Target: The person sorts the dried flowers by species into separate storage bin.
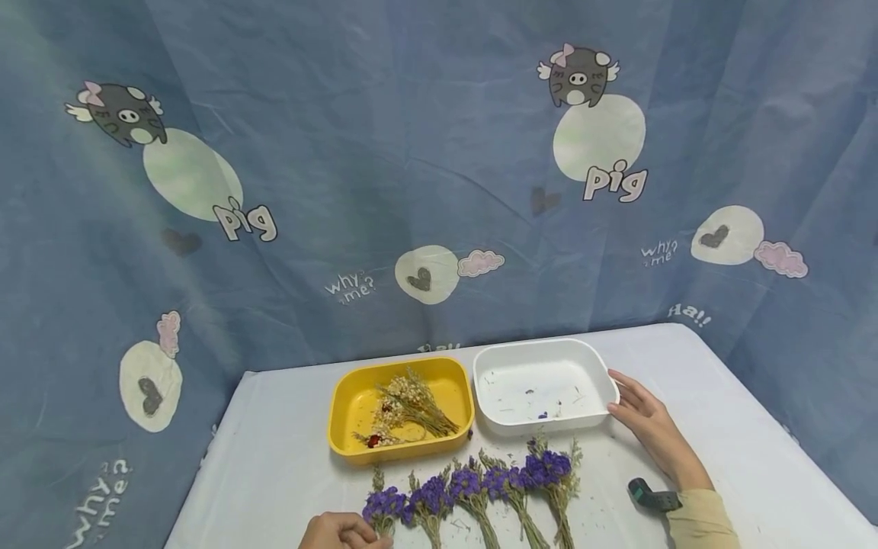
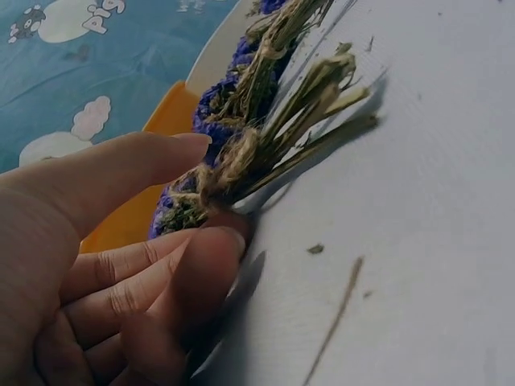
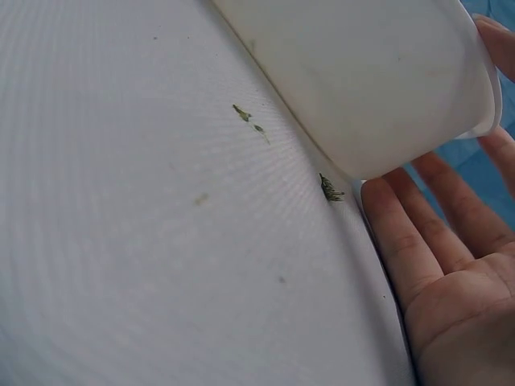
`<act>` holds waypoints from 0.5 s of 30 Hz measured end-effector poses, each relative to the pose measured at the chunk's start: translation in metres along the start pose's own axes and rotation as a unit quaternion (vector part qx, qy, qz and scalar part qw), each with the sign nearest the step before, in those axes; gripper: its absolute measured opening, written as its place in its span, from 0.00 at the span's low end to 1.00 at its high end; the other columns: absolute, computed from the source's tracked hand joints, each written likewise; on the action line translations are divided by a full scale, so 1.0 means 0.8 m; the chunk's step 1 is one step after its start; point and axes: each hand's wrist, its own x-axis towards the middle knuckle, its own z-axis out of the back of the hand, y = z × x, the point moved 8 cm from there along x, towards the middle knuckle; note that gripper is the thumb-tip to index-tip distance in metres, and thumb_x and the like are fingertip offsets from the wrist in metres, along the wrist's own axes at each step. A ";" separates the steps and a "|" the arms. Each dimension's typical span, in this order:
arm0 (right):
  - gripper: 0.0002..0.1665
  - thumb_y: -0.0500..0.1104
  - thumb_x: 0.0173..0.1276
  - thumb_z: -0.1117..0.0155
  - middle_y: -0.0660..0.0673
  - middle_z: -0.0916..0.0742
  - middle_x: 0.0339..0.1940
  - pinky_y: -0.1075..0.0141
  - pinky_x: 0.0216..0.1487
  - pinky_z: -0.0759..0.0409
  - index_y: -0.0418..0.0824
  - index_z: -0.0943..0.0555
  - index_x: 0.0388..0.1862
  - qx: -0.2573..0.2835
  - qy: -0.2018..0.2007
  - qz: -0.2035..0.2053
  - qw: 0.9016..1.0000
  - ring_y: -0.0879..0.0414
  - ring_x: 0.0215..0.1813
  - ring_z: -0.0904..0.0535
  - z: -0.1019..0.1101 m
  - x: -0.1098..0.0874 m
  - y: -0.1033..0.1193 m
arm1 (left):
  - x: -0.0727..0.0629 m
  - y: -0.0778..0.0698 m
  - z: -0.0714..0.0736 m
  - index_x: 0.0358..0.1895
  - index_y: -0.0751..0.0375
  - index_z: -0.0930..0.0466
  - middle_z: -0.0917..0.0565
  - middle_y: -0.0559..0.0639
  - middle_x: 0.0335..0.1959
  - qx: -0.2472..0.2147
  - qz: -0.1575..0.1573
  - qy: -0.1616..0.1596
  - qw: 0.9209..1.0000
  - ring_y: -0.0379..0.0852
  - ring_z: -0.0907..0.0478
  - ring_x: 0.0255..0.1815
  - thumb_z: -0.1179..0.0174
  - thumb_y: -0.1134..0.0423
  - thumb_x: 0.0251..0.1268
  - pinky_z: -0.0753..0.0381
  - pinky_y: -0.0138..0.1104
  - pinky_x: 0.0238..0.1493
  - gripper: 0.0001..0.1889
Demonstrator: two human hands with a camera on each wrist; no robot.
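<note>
At the near edge of the head view my left hand [image 1: 343, 531] is at the leftmost bundle of purple dried flowers [image 1: 384, 505]. In the left wrist view its thumb and curled fingers lie on either side of that bundle's twine tie [image 2: 229, 165], with the cut stems pointing away over the cloth. My right hand [image 1: 648, 427] holds the right end of a white plastic tray [image 1: 497, 428], thumb and fingers spread around its corner. Seen from the right wrist, the fingers [image 3: 398, 221] reach against the tray's outer wall. Little flower scraps lie inside the tray.
Several more purple bundles [image 1: 469, 488] lie in a row before the trays. A yellow tray [image 1: 341, 412] left of the white one holds dried pale flowers [image 1: 411, 404] and a red bloom. A dark strap [image 1: 652, 497] circles the right wrist. Behind hangs a blue printed curtain [image 1: 439, 152].
</note>
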 end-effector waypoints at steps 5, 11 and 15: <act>0.41 0.43 0.79 0.38 0.27 0.42 0.83 0.83 0.62 0.26 0.46 0.43 0.85 0.002 -0.002 0.000 1.000 0.83 0.63 0.28 0.000 0.002 0.001 | 0.001 0.001 0.000 0.28 0.62 0.12 0.17 0.45 0.17 -0.012 0.006 0.010 1.000 0.41 0.22 0.20 0.24 0.50 0.57 0.18 0.34 0.26 0.16; 0.41 0.42 0.79 0.39 0.26 0.42 0.83 0.83 0.62 0.25 0.46 0.43 0.84 0.006 -0.004 0.001 1.000 0.83 0.63 0.28 0.000 0.002 -0.001 | 0.003 -0.002 -0.003 0.28 0.63 0.12 0.19 0.43 0.17 -0.018 -0.001 0.023 1.000 0.37 0.29 0.18 0.26 0.58 0.59 0.24 0.29 0.23 0.11; 0.41 0.42 0.79 0.38 0.26 0.42 0.83 0.83 0.62 0.25 0.46 0.43 0.85 0.005 -0.004 -0.003 1.000 0.83 0.63 0.28 0.000 0.002 -0.003 | 0.003 -0.001 -0.005 0.31 0.64 0.12 0.18 0.44 0.19 -0.025 0.002 0.030 0.999 0.40 0.26 0.19 0.27 0.58 0.60 0.21 0.31 0.26 0.11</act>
